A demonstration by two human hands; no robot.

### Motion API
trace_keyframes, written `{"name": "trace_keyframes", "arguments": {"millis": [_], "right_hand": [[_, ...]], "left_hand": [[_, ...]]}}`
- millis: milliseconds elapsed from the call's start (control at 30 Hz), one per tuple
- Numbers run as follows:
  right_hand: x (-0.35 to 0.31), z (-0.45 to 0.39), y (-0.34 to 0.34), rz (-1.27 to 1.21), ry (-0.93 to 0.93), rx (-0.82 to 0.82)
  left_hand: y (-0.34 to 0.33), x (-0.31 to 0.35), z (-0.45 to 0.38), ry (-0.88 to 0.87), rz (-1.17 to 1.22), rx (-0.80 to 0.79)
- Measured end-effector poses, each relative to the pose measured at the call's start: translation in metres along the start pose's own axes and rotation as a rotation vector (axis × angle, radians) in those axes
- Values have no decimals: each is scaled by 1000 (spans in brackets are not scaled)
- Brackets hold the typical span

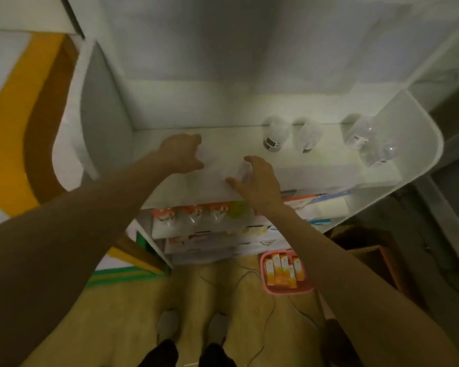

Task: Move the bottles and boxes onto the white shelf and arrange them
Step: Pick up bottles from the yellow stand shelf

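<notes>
Four clear bottles (274, 133) are already standing on the white shelf (414, 123) at upper right. Both hands are hovering spread at centre frame, left hand (182, 154) and right hand (257, 181) empty. Orange boxes (282, 270) are waiting in the pink basket (264, 284) on the floor, lower centre.

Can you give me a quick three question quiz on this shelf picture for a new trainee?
1. True or false: the pink tray of orange boxes sits on the top shelf.
2. Multiple choice: the clear bottles on the top shelf stand A) toward the left end, B) toward the right end, C) along the front edge.
3. Short answer: is the left hand closed on anything?

Key
1. False; it is down on the floor.
2. B
3. No, its fingers are spread and empty. The right hand is by something pale, too blurred to identify.
</notes>
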State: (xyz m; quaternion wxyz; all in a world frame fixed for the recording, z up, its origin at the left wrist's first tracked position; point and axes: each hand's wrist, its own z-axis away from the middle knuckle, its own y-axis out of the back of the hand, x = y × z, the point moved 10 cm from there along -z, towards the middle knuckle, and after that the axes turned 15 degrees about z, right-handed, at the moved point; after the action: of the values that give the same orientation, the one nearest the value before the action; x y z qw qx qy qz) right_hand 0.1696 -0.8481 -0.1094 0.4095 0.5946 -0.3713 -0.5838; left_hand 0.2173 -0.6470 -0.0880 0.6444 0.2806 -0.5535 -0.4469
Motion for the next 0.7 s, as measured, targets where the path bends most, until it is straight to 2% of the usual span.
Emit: {"name": "trace_keyframes", "arguments": {"millis": [167,367,500,700], "right_hand": [[-12,-28,-24,70,129,48],[-23,-49,-41,121,205,48],[-26,-51,-35,112,208,39],[-39,-53,-3,66,239,109]], "left_hand": [[-2,-22,-8,58,-11,44],[-4,-22,-17,38,-44,70],[9,-16,-17,9,-48,120],[49,2,-2,-102,-74,233]]}}
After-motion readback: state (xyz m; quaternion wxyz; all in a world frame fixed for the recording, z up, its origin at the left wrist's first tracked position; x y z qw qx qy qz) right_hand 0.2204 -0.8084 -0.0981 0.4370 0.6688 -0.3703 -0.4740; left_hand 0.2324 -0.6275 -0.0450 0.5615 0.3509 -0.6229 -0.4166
